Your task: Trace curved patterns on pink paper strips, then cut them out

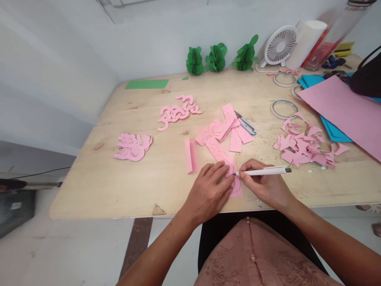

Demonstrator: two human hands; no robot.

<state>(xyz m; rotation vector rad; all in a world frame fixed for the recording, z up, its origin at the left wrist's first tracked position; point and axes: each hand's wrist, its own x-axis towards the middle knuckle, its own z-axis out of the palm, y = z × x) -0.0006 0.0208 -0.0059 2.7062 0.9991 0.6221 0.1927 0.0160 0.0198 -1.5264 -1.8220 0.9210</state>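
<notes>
My right hand [264,184] pinches a white pen [268,171], its tip touching a strip of pink paper [218,151] marked with curved lines. Flat on that strip lies my left hand [210,190], fingers stretched out and pressing it to the table. Just beyond are more pink pieces with drawn curves [216,128], some overlapping. Blue-handled thread snips [246,124] rest against them. A folded pink strip [191,155] lies left of the marked one, near my left hand.
On the wooden table [149,190] are wavy pink cutouts [175,112], a stack of similar cutouts [133,147] and pink scraps [303,145]. Tape rolls [284,109], pink sheets [345,107] and a small fan [279,45] are at right. Green paper figures [216,57] stand by the wall.
</notes>
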